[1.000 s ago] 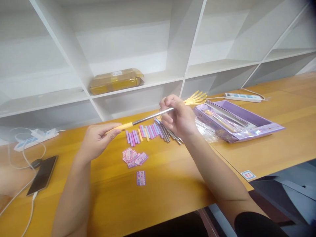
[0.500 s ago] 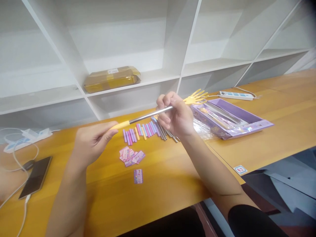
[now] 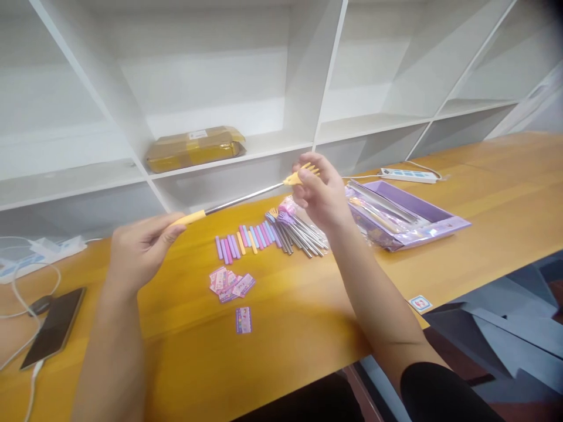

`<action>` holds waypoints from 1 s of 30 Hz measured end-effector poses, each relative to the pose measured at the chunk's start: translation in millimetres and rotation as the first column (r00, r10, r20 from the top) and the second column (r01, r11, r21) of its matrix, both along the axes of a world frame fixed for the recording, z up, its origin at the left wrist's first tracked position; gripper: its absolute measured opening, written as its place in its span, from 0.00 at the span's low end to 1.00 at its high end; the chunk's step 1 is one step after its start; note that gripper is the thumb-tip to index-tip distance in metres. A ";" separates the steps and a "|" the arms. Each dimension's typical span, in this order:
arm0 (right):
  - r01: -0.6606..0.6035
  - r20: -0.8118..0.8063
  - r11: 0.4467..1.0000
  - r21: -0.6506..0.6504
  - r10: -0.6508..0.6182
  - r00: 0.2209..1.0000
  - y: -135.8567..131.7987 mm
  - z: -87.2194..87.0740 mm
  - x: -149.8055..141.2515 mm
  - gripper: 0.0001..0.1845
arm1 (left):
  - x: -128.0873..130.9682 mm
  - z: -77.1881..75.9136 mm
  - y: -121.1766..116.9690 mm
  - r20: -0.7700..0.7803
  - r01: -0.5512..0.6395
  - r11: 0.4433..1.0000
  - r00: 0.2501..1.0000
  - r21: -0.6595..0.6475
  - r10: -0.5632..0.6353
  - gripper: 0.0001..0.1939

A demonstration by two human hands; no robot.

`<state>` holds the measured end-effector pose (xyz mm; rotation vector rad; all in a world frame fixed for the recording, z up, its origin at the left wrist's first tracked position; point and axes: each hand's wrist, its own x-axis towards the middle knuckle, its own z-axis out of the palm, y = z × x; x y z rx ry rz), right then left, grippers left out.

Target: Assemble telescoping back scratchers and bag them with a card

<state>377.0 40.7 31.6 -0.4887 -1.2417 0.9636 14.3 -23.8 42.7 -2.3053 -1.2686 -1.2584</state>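
A back scratcher [image 3: 244,198] with a yellow handle, a thin metal shaft and a yellow hand-shaped head is held in the air above the table. My left hand [image 3: 134,252] is closed around the handle end, thumb along it. At the other end, my right hand [image 3: 325,196] pinches the hand-shaped head between thumb and fingers. Below lie a row of purple, pink, blue and yellow handle sleeves [image 3: 246,239] and a pile of metal shafts with hand-shaped heads [image 3: 299,231]. Nearer me are several small printed cards [image 3: 231,284] and one separate card [image 3: 243,320].
A purple box [image 3: 440,225] with wrapped items stands at right, a power strip [image 3: 409,175] behind it. A phone [image 3: 55,328] with cables and another strip [image 3: 39,255] lie at left. A taped parcel [image 3: 196,149] sits on the white shelf.
My right hand has shifted from the shaft to the back scratcher's head, now between its fingers. The scratcher and my left hand are further left in view; the camera has turned slightly.
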 end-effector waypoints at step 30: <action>-0.034 0.186 0.994 0.106 0.014 0.983 -19.9 5.0 -4.9 0.15 | 10.4 1.3 -9.5 -0.058 0.002 1.000 0.998 -0.004 -0.002 0.11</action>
